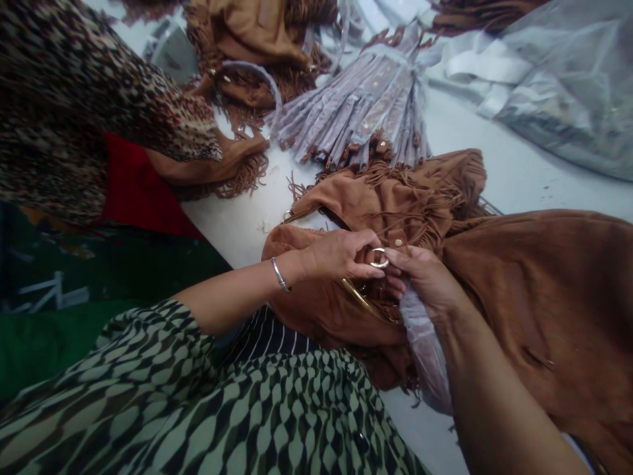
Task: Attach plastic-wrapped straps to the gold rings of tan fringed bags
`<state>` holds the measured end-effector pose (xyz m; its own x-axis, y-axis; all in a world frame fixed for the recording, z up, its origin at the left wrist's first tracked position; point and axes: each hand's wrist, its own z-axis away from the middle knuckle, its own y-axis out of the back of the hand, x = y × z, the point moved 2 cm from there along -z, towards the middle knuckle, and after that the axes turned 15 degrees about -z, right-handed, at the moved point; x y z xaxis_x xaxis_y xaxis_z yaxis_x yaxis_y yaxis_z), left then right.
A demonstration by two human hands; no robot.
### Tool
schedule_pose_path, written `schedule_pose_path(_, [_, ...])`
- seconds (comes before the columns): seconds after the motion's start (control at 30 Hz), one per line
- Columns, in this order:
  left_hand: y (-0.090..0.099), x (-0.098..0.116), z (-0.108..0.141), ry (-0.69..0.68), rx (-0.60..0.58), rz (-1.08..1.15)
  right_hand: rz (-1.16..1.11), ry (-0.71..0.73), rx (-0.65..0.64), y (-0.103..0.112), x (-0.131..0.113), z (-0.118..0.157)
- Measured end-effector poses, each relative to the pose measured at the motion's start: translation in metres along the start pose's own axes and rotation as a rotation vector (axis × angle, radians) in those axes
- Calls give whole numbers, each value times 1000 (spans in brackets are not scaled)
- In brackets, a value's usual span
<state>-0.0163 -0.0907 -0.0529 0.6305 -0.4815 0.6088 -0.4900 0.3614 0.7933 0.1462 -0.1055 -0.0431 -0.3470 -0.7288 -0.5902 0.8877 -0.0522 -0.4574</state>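
Ring [379,258]: gold-coloured, between the fingertips of both hands, above the bag's gold zip [363,302].
Left hand [341,256]: narrow pinch, thumb and finger on the ring's left side.
Right hand [425,277]: fingers drawn together at the ring's right side; cannot tell whether they also grip the wrapped strap [425,353] hanging below the palm.
Brown bag [316,310]: at the table's [217,227] near edge, beneath both hands.
Strap bundle [356,109]: towards the table's far edge, beyond the fringe [425,214].
Handling (judgement): a steady left pinch suits the small, smooth ring; right fingertips work best close to the metal, with wrapping and fringe kept clear.
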Motion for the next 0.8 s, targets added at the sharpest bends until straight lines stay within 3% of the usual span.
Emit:
schedule_pose_path(0.1, [6, 2, 1, -127, -47, 70, 18, -136, -108, 4, -13, -6])
schedule_pose_path(0.17, [7, 0, 2, -139, -50, 95, 30, -148, -126, 4, -15, -7])
schedule_pose_path(0.33, [-1, -9, 6, 35, 43, -15, 71, 76, 6, -3, -1, 4])
schedule_pose_path(0.5, [-7, -4, 5, 167, 142, -78, 110, 250, 139, -7, 15, 13])
schedule_pose_path(0.67, [-11, 2, 3, 213, 154, -40, 185, 374, 237, -8, 15, 15])
schedule_pose_path(0.73, [-11, 2, 4, 199, 154, -46, 235, 370, 201, -5, 11, 14])
schedule_pose_path(0.8, [-9, 3, 4, 139, 163, -31, 243, 279, 77, 0, 2, 11])
